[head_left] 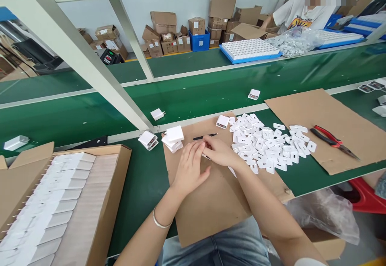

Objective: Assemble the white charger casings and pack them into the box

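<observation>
Green workbench (pixel 138 185), left fingers (pixel 191 150) extended, right fingers (pixel 208 152) curled, any grip unclear, white plates (pixel 259 143) nearby

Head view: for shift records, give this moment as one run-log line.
left hand and right hand: close together over brown cardboard sheet; grip contents: unclear; white rectangular slotted plates: piled beside right hand

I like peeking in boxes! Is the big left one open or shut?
Open: the cardboard box has a flap folded back, and white chargers show inside.
</observation>
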Available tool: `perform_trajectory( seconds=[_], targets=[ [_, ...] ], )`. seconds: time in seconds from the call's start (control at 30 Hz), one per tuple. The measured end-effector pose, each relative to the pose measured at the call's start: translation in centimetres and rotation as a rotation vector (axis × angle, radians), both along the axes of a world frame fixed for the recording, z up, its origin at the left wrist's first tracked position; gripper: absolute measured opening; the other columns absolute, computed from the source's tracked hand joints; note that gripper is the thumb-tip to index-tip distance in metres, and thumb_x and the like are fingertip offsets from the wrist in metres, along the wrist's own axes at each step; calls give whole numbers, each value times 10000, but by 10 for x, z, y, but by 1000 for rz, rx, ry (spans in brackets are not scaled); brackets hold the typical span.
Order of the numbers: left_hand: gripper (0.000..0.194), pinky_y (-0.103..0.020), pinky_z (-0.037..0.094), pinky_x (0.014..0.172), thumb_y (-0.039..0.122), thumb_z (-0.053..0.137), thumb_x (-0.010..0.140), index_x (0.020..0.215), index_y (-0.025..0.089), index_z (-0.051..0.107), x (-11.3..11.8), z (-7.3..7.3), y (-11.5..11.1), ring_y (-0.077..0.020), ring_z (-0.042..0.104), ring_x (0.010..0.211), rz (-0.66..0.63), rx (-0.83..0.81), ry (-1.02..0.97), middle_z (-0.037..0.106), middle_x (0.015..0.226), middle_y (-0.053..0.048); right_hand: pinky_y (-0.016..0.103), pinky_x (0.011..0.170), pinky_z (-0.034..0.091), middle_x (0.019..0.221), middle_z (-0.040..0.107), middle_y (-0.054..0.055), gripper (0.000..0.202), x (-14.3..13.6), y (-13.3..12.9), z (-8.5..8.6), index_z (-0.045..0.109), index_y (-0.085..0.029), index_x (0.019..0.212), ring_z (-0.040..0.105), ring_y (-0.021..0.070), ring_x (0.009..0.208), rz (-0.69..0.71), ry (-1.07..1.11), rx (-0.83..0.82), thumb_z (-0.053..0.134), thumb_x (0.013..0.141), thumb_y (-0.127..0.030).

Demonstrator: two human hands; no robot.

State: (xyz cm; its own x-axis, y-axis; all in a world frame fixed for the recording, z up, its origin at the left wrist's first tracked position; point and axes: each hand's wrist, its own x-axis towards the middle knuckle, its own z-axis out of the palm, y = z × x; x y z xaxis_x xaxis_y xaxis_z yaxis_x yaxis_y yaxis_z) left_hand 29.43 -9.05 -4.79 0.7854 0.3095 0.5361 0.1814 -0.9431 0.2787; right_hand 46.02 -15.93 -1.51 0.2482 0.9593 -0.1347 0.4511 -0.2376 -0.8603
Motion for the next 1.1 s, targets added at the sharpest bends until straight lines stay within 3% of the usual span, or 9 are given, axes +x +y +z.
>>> perform_trajectory(
  seconds=[0.17,0.3,0.37,0.43,0.57,0.67,0.8,0.97,1.1],
  targets=[
    [724,-438,552,918,136,550,921,1566,206,227,-2,-2,1,-311,602,1184,76,8,-28,552,1331,-187,328,732,474,870,618,2,275,-6,1,2,525,-222,874,582,189,821,128,234,134,380,990,-425],
    [675,-390,571,841,219,618,855,1478,203,361,-13,-2,-1,-283,643,1077,70,21,-289,588,1188,-150,373,847,521,1147,632,56,280,-11,11,-1,520,-238,1151,611,198,928,-22,322,327,460,973,-445],
    [675,-358,570,761,290,641,824,1445,207,389,-17,-2,-5,-254,663,964,-12,51,-423,606,1107,-124,403,981,498,1436,509,82,501,-15,21,2,423,-278,1364,584,222,1146,-71,232,401,595,910,-404],
    [656,-331,550,691,383,638,835,1421,200,406,-17,-2,-12,-222,663,839,-118,81,-502,618,1020,-101,433,1103,425,1592,360,68,699,-19,32,9,325,-316,1492,467,249,1354,21,96,419,651,876,-365],
    [638,-326,519,649,501,583,873,1403,186,420,-15,-3,-21,-208,656,736,-232,73,-545,651,934,-88,463,1125,390,1479,501,85,595,-34,58,21,417,-274,1469,452,272,1370,160,-175,422,598,902,-284],
    [654,-335,518,643,510,593,852,1398,191,426,-14,-5,-24,-218,661,732,-226,44,-562,672,947,-97,462,1021,444,1233,627,95,453,-53,69,23,538,-222,1315,552,289,1184,61,-360,419,638,877,-284],
    [643,-340,516,638,531,558,869,1396,188,421,-15,-8,-27,-216,651,719,-213,35,-618,662,933,-95,480,984,428,1133,643,102,472,-73,77,17,559,-206,1200,569,311,1097,-93,-497,426,699,841,-477],
    [666,-348,503,632,577,532,868,1403,209,386,-19,-9,-34,-218,647,685,-207,1,-634,677,908,-87,405,977,461,1280,577,125,425,-49,120,5,473,-206,1325,545,267,1200,-217,-411,263,460,981,-456],
    [664,-342,496,603,596,499,877,1405,211,382,-19,-8,-36,-217,650,671,-216,2,-620,676,884,-83,452,1042,427,1487,437,165,624,-17,177,-9,361,-218,1493,444,327,1349,-182,-491,77,568,924,-372]
  ],
)
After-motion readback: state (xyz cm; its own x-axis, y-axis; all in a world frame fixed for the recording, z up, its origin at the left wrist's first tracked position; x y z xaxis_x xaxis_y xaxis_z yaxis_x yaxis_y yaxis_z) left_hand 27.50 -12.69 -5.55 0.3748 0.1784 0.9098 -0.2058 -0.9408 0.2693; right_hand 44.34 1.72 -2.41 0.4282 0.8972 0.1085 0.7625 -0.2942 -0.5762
